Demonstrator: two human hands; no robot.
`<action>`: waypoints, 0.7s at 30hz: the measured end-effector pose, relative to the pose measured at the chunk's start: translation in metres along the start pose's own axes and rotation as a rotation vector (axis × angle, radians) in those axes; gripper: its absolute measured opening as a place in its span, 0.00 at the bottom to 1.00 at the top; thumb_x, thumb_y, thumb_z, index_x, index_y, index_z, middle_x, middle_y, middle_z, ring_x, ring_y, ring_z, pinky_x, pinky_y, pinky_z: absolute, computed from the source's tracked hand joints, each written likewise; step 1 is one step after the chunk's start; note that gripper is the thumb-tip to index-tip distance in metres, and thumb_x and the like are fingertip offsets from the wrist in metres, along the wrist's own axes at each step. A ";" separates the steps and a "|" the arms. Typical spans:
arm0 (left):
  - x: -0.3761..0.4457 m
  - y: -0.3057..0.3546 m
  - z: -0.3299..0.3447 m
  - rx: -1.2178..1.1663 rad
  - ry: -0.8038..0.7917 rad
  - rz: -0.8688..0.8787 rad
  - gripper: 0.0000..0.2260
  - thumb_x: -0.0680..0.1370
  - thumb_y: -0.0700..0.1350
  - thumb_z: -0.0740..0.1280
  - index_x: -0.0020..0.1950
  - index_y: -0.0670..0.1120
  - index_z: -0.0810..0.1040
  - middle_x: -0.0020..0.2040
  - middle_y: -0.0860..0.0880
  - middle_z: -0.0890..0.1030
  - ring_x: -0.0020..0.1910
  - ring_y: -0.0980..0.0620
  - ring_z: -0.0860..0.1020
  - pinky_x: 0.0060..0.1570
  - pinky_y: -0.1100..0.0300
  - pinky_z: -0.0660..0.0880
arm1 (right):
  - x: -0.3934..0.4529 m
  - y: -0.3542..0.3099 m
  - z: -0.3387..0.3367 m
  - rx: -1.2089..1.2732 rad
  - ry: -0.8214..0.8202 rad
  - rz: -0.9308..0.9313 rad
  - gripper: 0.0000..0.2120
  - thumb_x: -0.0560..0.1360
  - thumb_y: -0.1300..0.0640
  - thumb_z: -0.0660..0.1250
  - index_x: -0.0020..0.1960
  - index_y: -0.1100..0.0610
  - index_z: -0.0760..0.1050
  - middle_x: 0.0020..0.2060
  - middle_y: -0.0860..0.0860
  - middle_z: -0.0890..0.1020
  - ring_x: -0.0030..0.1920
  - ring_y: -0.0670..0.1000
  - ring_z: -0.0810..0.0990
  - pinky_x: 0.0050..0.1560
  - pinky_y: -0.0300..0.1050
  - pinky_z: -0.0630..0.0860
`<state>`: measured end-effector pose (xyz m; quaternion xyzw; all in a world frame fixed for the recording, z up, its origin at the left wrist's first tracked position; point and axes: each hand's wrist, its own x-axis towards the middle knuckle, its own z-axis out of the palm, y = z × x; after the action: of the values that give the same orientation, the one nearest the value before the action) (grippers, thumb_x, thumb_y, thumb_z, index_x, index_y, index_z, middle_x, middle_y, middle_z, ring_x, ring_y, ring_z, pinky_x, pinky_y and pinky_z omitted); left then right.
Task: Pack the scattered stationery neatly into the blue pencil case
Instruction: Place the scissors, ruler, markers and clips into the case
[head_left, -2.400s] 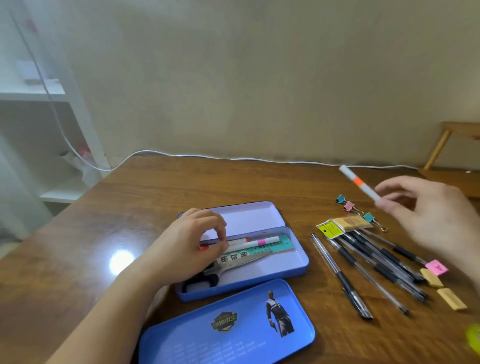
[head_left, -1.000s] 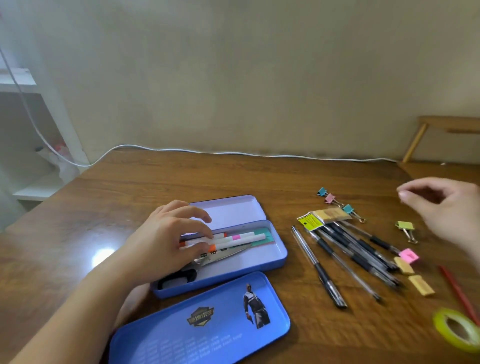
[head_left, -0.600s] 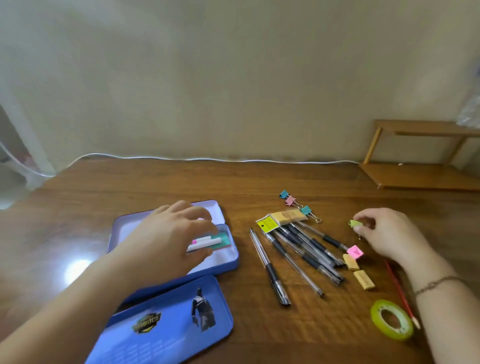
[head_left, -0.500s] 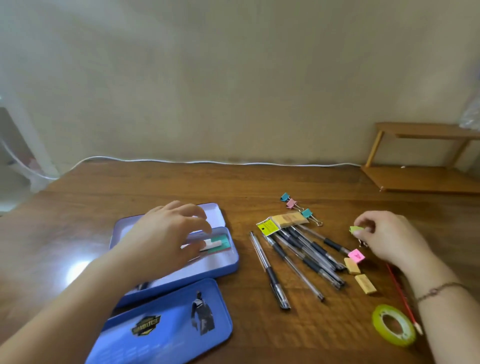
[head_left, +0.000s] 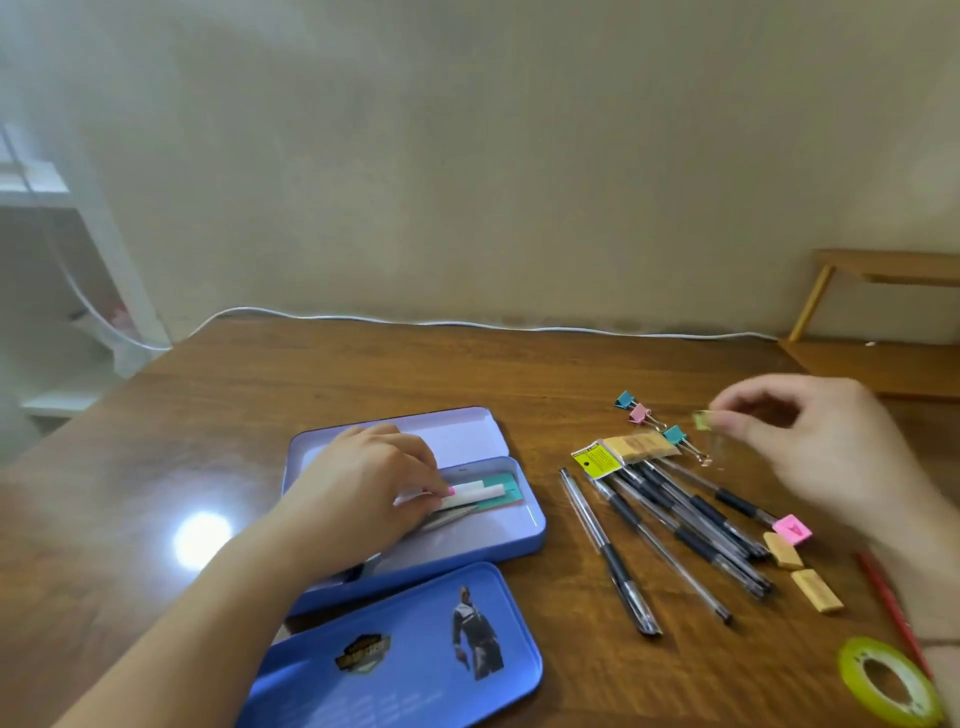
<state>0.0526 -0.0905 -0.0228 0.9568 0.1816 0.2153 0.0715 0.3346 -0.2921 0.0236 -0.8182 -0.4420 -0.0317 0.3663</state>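
The open blue pencil case (head_left: 511, 543) lies left of centre on the wooden table, its inner tray (head_left: 457, 431) behind it. Inside are white markers (head_left: 475, 491), a teal ruler (head_left: 506, 488) and scissors. My left hand (head_left: 363, 488) rests in the case, fingers pressing on the markers. My right hand (head_left: 810, 447) is raised above the table at the right, pinching a green binder clip (head_left: 703, 420). Several black pens (head_left: 685, 530) lie loose between the case and that hand.
The blue lid (head_left: 405, 654) lies in front of the case. Blue and pink binder clips (head_left: 639, 413), a yellow-labelled packet (head_left: 623, 452), erasers (head_left: 800, 566), a red pencil (head_left: 888, 603) and a green tape roll (head_left: 888, 680) sit at the right. A white cable (head_left: 467, 325) runs along the wall.
My right hand has lifted the green binder clip off the table and moved it left and up. My left hand stays in the case on the markers.
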 end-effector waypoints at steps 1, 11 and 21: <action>0.000 -0.001 0.000 0.013 -0.002 -0.005 0.04 0.74 0.49 0.74 0.47 0.55 0.88 0.45 0.57 0.85 0.44 0.50 0.78 0.44 0.58 0.68 | 0.000 -0.018 0.009 0.058 -0.061 -0.063 0.03 0.66 0.47 0.75 0.36 0.41 0.81 0.34 0.38 0.83 0.39 0.39 0.80 0.33 0.35 0.69; -0.001 -0.008 -0.002 0.127 -0.102 -0.091 0.08 0.78 0.54 0.66 0.53 0.62 0.84 0.50 0.59 0.83 0.51 0.54 0.77 0.50 0.56 0.69 | 0.021 -0.079 0.111 -0.110 -0.403 -0.259 0.03 0.71 0.48 0.73 0.40 0.42 0.80 0.37 0.38 0.78 0.41 0.44 0.74 0.44 0.48 0.76; 0.000 -0.008 -0.004 0.172 -0.145 -0.130 0.09 0.78 0.50 0.65 0.53 0.60 0.84 0.52 0.59 0.83 0.52 0.55 0.77 0.53 0.55 0.71 | 0.022 -0.081 0.125 -0.223 -0.384 -0.315 0.04 0.71 0.45 0.73 0.43 0.44 0.82 0.41 0.40 0.79 0.44 0.45 0.75 0.41 0.47 0.75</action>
<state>0.0483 -0.0833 -0.0206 0.9587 0.2554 0.1239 0.0161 0.2538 -0.1708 -0.0129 -0.7658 -0.6188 0.0189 0.1739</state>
